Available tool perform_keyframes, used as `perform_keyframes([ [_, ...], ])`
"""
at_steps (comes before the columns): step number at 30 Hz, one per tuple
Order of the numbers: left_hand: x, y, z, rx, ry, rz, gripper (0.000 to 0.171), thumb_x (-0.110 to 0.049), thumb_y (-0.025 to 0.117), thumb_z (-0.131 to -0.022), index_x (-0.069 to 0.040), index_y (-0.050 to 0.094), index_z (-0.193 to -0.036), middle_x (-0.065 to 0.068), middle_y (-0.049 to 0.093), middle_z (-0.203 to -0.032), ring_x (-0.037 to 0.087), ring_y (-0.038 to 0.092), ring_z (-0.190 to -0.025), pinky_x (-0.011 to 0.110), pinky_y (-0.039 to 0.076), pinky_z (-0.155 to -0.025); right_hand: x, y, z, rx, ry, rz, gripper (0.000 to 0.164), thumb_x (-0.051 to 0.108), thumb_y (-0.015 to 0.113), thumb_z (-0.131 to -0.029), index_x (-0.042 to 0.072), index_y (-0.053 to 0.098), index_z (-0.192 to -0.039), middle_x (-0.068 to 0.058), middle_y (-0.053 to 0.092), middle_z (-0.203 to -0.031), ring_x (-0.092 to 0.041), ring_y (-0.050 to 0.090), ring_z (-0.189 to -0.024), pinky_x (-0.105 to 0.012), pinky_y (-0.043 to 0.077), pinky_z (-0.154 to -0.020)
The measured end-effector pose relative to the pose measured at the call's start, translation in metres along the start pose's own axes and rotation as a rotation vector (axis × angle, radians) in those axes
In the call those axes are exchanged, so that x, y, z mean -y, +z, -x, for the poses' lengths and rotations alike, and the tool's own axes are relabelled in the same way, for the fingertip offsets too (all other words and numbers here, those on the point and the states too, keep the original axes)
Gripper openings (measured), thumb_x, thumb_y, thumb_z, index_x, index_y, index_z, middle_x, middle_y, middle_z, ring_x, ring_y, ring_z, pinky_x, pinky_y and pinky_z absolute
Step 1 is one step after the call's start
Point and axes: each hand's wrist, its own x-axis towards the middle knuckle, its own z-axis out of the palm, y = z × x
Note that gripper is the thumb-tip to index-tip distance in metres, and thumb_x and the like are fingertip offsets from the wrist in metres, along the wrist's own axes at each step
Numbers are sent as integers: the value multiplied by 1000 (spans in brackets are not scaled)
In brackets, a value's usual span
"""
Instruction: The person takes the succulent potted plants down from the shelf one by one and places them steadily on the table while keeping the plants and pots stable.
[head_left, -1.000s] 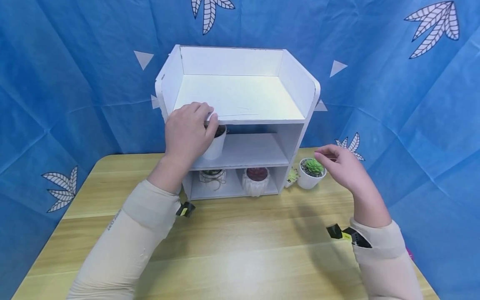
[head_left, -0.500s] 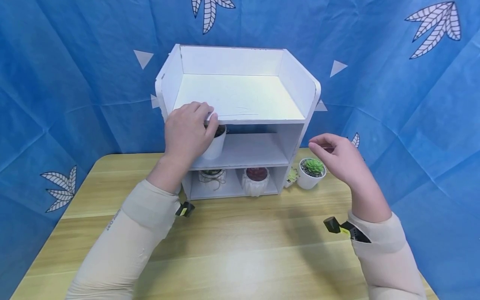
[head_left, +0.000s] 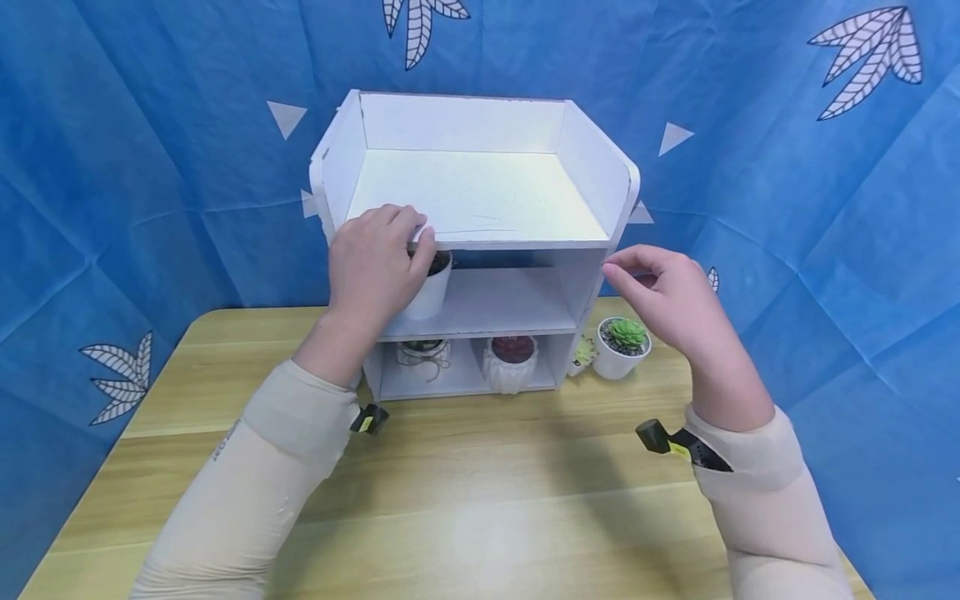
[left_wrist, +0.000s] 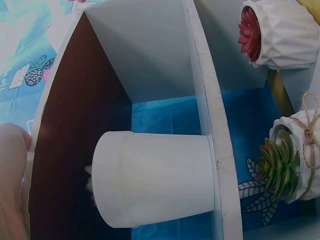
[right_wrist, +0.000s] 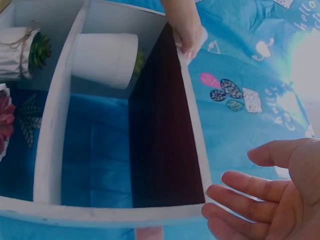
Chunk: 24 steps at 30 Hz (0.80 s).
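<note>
A white shelf unit (head_left: 480,193) stands on the table. My left hand (head_left: 378,267) grips the front edge of its top board near the left end, with the fingers on top and the thumb in front. Just below, a white flowerpot (head_left: 429,293) stands in the middle compartment. The left wrist view shows this pot (left_wrist: 155,180) from the side. My right hand (head_left: 663,296) hangs in the air in front of the unit's right side. In the right wrist view, the right hand (right_wrist: 270,200) has spread fingers and an empty palm.
The bottom compartment holds a white pot tied with twine (head_left: 425,356) and a ridged pot with a red succulent (head_left: 512,362). Right of the unit are a pot with a green succulent (head_left: 621,346) and a small pale-green plant (head_left: 582,353). A blue curtain (head_left: 225,150) hangs behind.
My right hand has risen and moved left, from near the green succulent's pot to beside the unit's right panel. My left hand has stayed in place.
</note>
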Motion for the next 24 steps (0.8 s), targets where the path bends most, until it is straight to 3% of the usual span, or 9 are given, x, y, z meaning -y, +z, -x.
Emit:
perform_keyframes([
  [9,0,1,0,6,-4,1,46,-42,41,-102,-11,71,-116,9,71,-119,28,67,-108,45,54,-90,18,0,-10,-36,-68,-3,39,39,60,-100,7,70,-120,-9,71,-109,-21,64,-91,-33,50,-76],
  [19,0,-1,0,4,-5,-2,45,-42,42,-102,-11,71,-116,9,71,-118,29,67,-107,45,54,-90,35,9,-24,-78,-128,-17,34,33,61,-100,6,72,-118,-11,71,-112,-26,64,-101,-46,53,-86],
  [24,0,-1,0,1,-3,2,45,-41,42,-102,-10,71,-115,10,71,-118,29,67,-107,45,54,-90,38,14,-31,-86,-147,-38,31,29,61,-100,5,72,-116,-12,71,-113,-28,66,-106,-48,52,-94],
])
